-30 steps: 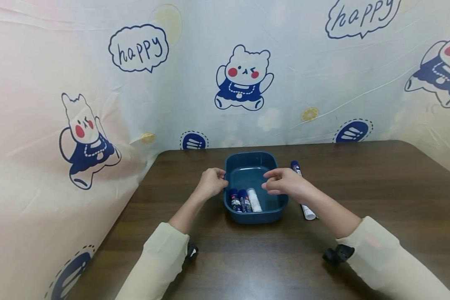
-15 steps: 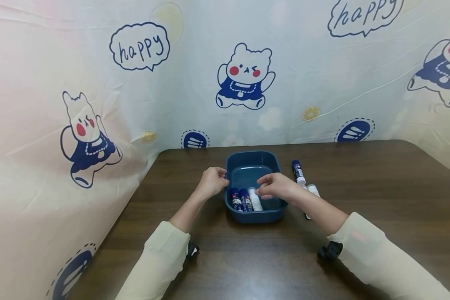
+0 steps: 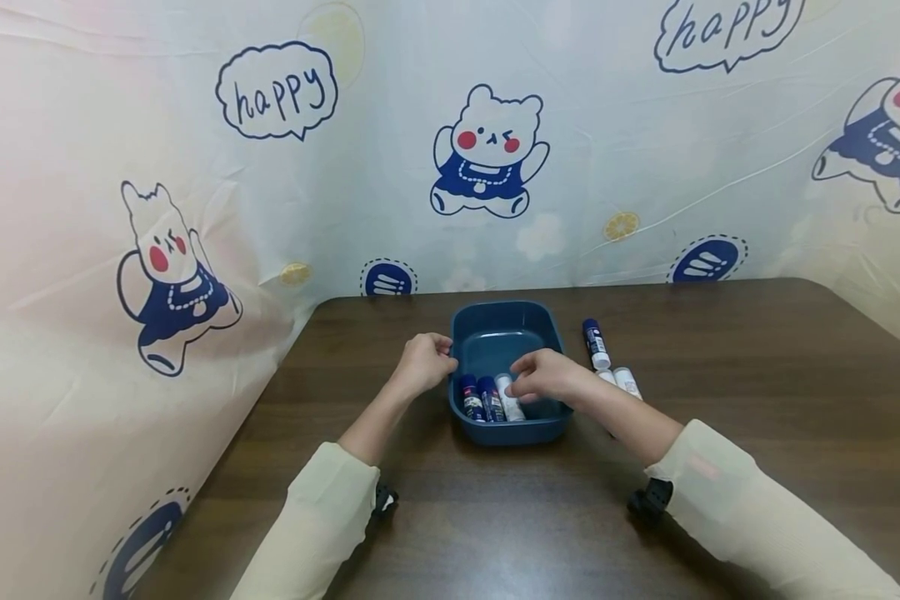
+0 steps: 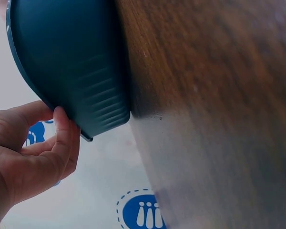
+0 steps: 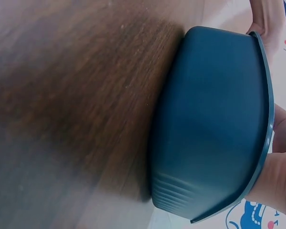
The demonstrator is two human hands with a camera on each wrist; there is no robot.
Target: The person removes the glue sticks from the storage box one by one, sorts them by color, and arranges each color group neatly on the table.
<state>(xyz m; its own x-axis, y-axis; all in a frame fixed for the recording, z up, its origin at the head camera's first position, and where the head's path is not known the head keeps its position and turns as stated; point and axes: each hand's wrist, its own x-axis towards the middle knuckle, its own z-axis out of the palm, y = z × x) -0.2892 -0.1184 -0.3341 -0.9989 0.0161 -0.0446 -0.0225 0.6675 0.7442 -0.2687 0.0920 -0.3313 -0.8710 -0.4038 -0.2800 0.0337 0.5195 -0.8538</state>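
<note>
A dark blue plastic bin (image 3: pixel 510 433) stands on the table. My left hand (image 3: pixel 423 365) pinches its left rim; in the left wrist view, thumb and fingers meet at that edge. Inside, at the near left, two blue-capped tubes, the left tube (image 3: pixel 472 400) and the middle tube (image 3: pixel 491 402), lie beside a white tube (image 3: pixel 512 408); they resemble glue sticks. Over the bin's right side, my right hand (image 3: pixel 551 375) has bent fingertips at the white tube's upper part. Whether they pinch it is unclear. In the right wrist view the bin wall (image 5: pixel 212 114) hides those fingertips.
Right of the bin lie a blue-capped tube (image 3: pixel 595 343) and a white tube (image 3: pixel 627 382); another white piece (image 3: pixel 607 377) is partly behind my right forearm. The brown wooden table (image 3: pixel 495 525) meets a printed curtain (image 3: pixel 570 125) at the back.
My right hand has moved left and slightly down to the white tube in the bin, and its fingers have drawn closer together. The left hand stays at the rim.
</note>
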